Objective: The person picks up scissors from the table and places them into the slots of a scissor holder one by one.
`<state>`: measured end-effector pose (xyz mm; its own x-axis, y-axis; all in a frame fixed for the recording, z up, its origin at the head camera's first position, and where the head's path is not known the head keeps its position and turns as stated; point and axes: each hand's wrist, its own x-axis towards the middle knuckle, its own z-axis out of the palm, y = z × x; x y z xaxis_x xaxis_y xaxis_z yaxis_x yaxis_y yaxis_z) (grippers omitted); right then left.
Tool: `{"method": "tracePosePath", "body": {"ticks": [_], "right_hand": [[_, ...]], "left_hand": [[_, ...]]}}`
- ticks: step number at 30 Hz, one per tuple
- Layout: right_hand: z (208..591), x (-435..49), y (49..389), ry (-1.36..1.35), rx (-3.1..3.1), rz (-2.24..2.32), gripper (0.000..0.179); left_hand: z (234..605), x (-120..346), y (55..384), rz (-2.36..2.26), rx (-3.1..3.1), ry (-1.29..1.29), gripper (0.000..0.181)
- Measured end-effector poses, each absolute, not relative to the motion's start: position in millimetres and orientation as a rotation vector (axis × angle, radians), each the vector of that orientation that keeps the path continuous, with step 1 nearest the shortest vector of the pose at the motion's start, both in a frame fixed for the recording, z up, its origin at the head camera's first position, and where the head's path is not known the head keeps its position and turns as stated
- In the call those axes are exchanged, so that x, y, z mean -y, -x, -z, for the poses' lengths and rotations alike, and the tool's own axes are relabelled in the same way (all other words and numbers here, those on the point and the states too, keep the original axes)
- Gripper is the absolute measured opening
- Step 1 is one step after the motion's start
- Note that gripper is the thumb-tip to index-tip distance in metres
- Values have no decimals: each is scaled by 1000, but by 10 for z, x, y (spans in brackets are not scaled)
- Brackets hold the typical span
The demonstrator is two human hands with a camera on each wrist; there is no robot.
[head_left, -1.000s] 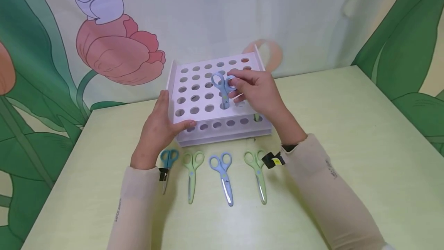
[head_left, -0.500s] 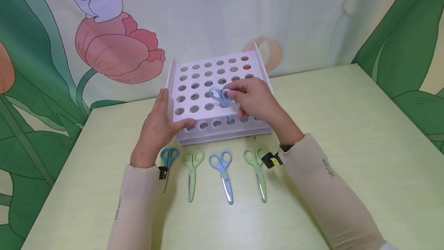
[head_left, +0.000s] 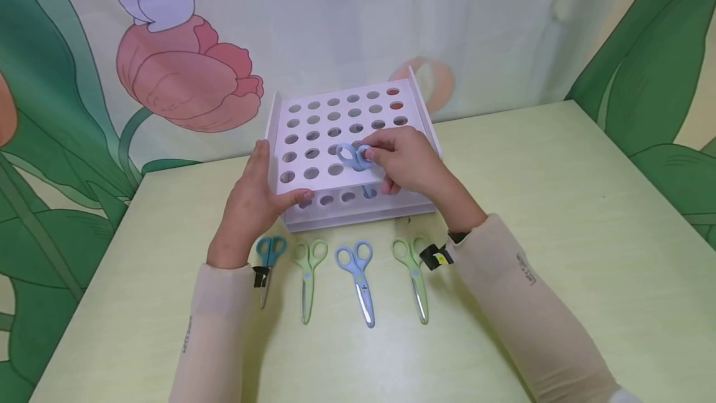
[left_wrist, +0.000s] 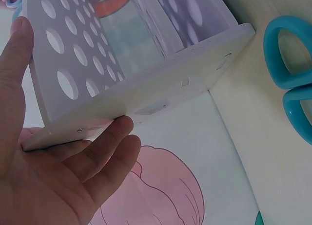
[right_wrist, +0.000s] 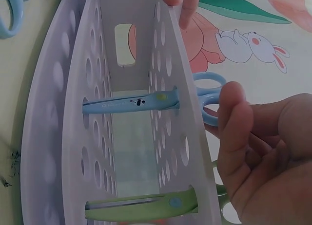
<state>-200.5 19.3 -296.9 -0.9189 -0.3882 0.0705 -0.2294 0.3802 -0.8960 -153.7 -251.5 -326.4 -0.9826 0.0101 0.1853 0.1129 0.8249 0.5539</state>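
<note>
A white two-tier rack (head_left: pixel 323 171) with rows of round holes stands at the back of the table. My left hand (head_left: pixel 243 204) holds its left front corner, thumb on the front edge and fingers against the outer side panel. Between thumb and fingers my right hand (head_left: pixel 414 163) pinches a handle loop of light-blue scissors (right_wrist: pixel 141 104). Their blades pass down through a front-row hole, tips at a hole in the lower tier. Beside them, green scissors (right_wrist: pixel 141 208) sit in the rack's holes, their handles partly behind my right hand.
On the table in front of the rack lie teal scissors (head_left: pixel 270 255), green scissors (head_left: pixel 307 278), blue scissors (head_left: pixel 362 285) and another green pair (head_left: pixel 418 285). A printed curtain (head_left: pixel 335 30) hangs right behind the rack.
My right hand has lowered the light-blue scissors deeper into the hole, so their handles are now close over the upper tier. The left hand keeps its place on the rack.
</note>
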Motion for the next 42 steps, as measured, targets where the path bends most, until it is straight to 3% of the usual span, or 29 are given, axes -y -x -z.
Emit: {"method": "tracePosePath", "body": {"ticks": [11, 27, 42], "right_hand": [[2779, -260, 1912, 518, -2539, 1576, 32], [2544, -774, 1778, 562, -2464, 1936, 23], [2963, -1191, 1741, 573, -2433, 1703, 21]], "left_hand": [[3246, 2534, 1540, 882, 2820, 115, 121], [3275, 2524, 1548, 921, 2805, 118, 116], [3275, 2525, 1541, 899, 2809, 132, 118]]}}
